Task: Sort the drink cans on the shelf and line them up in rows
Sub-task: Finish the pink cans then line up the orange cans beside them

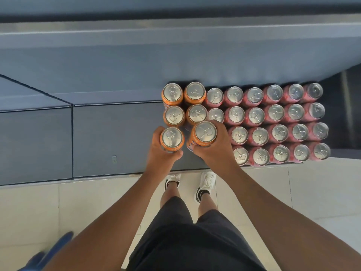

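Near the shelf's (pixel 117 137) front edge, the left hand (pixel 159 151) and right hand (pixel 215 147) each clasp an orange can (pixel 172 138); smooth, rigid and likely heavy, best gripped around the sides.

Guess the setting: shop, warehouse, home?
Probably a shop or stockroom: a long grey shelf carries pink cans in tidy rows, orange cans beside them, above a tiled floor.
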Available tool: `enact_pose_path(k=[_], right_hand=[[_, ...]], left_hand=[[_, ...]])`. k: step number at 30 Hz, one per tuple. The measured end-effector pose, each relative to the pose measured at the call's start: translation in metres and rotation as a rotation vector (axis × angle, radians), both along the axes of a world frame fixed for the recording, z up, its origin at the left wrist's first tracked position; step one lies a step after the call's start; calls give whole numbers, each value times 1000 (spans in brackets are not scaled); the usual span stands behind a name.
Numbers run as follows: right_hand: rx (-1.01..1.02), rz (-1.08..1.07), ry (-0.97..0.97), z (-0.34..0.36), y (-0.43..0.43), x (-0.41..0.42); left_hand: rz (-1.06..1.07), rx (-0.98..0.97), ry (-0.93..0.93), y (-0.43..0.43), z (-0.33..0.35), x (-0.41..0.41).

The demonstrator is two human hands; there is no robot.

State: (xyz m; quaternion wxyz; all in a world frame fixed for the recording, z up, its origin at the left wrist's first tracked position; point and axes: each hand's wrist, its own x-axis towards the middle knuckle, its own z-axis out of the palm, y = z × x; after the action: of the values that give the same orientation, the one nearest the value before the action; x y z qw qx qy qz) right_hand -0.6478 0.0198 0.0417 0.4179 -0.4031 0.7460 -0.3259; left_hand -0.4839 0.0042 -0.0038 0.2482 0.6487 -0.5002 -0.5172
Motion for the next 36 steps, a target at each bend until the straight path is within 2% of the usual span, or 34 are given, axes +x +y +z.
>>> enact_pose_path(k=[10, 20, 30, 33, 36], right_hand=[[51, 56, -6, -26, 8, -4], [11, 146, 197, -43, 9, 1], [37, 161, 123, -17, 14, -5], [17, 220, 188, -5, 19, -6], [-20, 348, 380, 6, 22, -9]], left_hand=[[36, -1, -111, 2, -12, -15], [96, -19, -65, 9, -19, -25], [39, -23, -93, 9, -6, -20], [-9, -8, -183, 14, 16, -16], [-98, -31, -399, 20, 45, -13]])
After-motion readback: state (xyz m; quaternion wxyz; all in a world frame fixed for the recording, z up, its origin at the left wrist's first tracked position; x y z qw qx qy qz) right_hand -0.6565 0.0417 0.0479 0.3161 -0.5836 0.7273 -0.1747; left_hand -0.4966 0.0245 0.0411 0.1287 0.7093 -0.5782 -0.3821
